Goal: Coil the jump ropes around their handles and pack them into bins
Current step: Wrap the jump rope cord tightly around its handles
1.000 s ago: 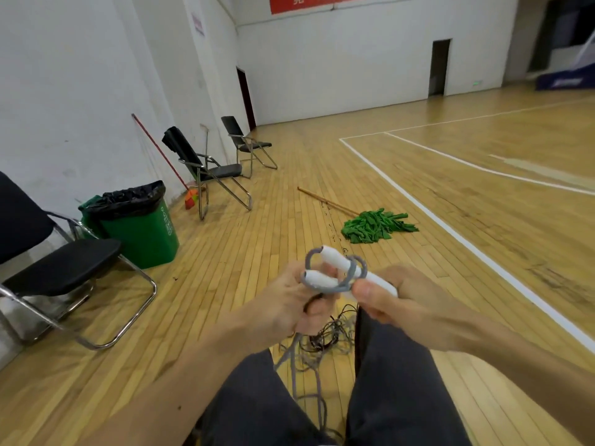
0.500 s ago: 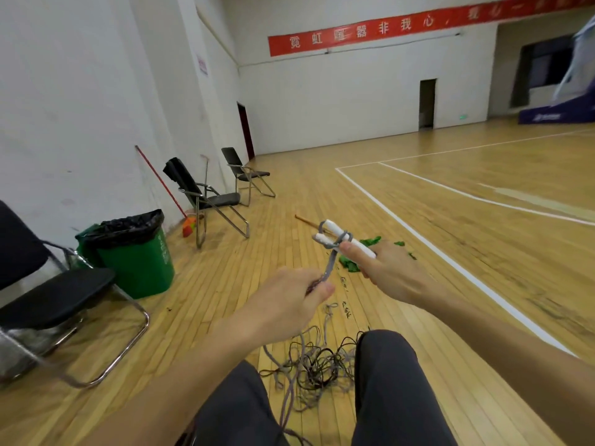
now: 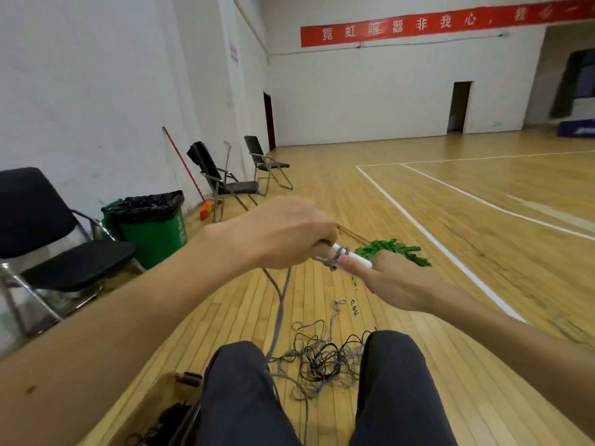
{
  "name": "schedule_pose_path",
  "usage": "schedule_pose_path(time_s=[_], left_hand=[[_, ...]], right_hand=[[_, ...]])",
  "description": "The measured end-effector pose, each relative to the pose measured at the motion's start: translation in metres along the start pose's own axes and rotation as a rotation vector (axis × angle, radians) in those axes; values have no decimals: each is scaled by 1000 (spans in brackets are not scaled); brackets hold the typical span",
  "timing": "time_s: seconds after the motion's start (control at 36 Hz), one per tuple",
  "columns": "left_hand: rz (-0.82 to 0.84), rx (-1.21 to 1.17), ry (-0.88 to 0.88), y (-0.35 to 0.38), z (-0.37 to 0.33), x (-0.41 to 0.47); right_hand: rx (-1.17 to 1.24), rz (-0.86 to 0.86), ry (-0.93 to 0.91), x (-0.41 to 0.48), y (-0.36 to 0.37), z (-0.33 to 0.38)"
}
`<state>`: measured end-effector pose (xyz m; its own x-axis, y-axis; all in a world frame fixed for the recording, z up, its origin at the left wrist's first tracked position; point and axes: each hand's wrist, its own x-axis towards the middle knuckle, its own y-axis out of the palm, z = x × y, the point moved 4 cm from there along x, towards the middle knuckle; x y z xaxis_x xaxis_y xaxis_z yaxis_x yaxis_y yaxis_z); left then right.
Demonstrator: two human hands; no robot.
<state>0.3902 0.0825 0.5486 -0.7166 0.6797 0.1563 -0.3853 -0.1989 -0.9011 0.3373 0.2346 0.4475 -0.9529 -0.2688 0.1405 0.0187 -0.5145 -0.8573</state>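
My right hand (image 3: 397, 283) grips the two white jump-rope handles (image 3: 355, 258), held together in front of me, thumb on top. A few turns of grey rope (image 3: 337, 257) wrap around the handles. My left hand (image 3: 283, 235) is curled over the handles' near end and pinches the grey rope there. From it the rope hangs down (image 3: 280, 304) to the floor between my knees, into a tangled pile of grey and dark ropes (image 3: 322, 358). A box (image 3: 167, 400) with dark coiled ropes sits at the lower left beside my left leg.
A green bin with a black liner (image 3: 154, 226) stands left, by a black folding chair (image 3: 51, 252). Two more chairs (image 3: 225, 181) and a red broom (image 3: 193, 175) line the wall. A green mop head (image 3: 396, 251) lies on the wooden floor behind my hands.
Both hands rose and moved forward. My left hand swung up from below the handles to over their near end, carrying the rope round them. The view tilted upward.
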Motion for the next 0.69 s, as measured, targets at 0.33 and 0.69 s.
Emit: schedule_pose_path(time_s=[0.33,0.69], left_hand=[[99,-346,94,-6,8,6],[240,-832,93,11,17,4]], right_hand=[[-123,204,-164,-35,8,29],[-150,237,-357,-65,-1,52]])
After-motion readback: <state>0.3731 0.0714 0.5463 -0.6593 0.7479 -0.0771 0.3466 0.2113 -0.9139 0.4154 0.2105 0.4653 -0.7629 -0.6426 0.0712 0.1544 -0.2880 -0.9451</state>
